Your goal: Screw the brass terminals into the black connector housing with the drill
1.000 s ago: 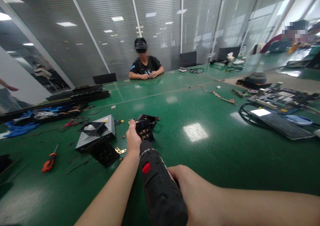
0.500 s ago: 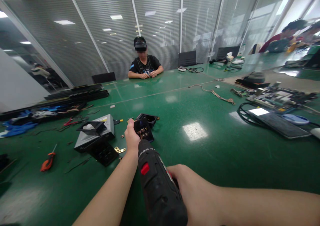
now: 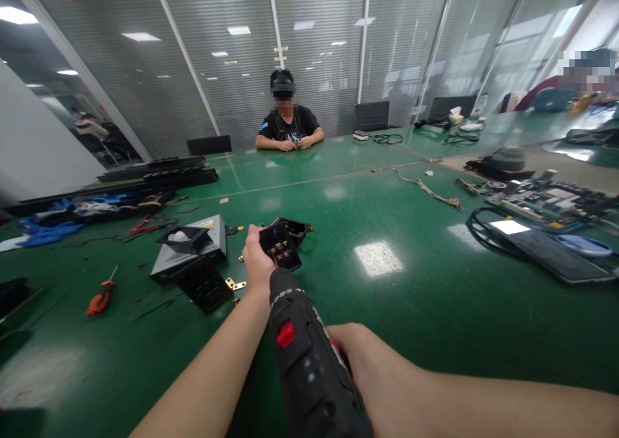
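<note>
My left hand point(image 3: 256, 260) grips a small black part with brass terminals point(image 3: 280, 249), held tilted just above the green table point(image 3: 411, 296). In my right hand point(image 3: 372, 373) is a black electric screwdriver with a red switch point(image 3: 304, 354), its nose pointing at the part. Just behind the part lies a second small black housing point(image 3: 293, 226). Left of my left hand a grey metal box point(image 3: 193, 252) carries a black frame point(image 3: 186, 237), and a black panel point(image 3: 206, 288) lies in front of it.
Brass bits point(image 3: 235, 285) lie by the panel and an orange-handled screwdriver point(image 3: 100, 298) further left. Circuit boards and a dark laptop point(image 3: 546, 248) fill the right side. A cable point(image 3: 425, 189) trails mid-table. One person point(image 3: 289, 123) sits opposite; another is far right.
The view shifted slightly left and down. My left hand has tilted the black part a little; the screwdriver stays aimed at it.
</note>
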Motion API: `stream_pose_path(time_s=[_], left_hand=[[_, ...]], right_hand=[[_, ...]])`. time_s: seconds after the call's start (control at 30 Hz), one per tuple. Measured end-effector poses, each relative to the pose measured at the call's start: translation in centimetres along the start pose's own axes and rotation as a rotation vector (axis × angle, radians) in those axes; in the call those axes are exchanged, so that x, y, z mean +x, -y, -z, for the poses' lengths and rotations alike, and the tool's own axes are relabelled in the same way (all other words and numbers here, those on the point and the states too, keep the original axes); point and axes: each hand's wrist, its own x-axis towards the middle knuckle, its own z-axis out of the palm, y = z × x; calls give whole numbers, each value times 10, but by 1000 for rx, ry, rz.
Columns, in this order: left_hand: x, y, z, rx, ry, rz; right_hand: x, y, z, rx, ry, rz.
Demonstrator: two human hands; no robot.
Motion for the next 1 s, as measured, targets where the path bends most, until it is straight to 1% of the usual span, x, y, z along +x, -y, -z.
stream_pose_path(time_s=[0.1,0.27,0.5,0.73,0.93,1.0], left_hand=[[-2,-1,-3,-44,-47,4],[-4,-4,-6,-94,-41,-18],[-4,-3,-6,-58,-46,-30],[-4,-3,-6,-30,-55,-36],[-2,0,-4,-40,-69,-34],[-1,1,-3,-18,-51,-28]], right_hand=[[0,2,0,-20,-3,-8],[-1,1,0,-43,0,-24],[-1,5,-2,17,-11,-20],[-2,5,-1,-20,-13,-31],[-1,7,-2,24,9,-38],[-1,6,-2,21,5,-47]])
